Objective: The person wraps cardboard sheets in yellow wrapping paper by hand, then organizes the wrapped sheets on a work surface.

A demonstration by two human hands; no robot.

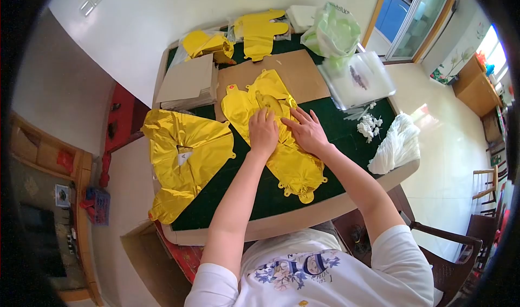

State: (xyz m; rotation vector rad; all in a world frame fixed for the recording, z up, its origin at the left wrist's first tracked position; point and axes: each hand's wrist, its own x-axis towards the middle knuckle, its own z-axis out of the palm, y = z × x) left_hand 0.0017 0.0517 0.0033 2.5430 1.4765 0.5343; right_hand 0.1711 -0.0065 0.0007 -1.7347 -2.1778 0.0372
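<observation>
A flat gold foil balloon (295, 171) with small tabs along its edge lies before me, partly over a cardboard sheet. My left hand (264, 132) rests on its middle, fingers bent and close together, closed on the foil. Beside it, my right hand (310, 132) lies flat on the same balloon with its fingers spread. To the left is a second gold foil balloon (208, 150), shaped like a letter A, with a small white label in its hole. What may be under my left fingertips is hidden.
A stack of cardboard sheets (187, 85) stands at the back left, near more gold foil pieces (260, 33). A green-white plastic bag (333, 33), clear plastic sleeves (360, 79), white scraps (369, 127) and a white bundle (395, 144) lie along the right side.
</observation>
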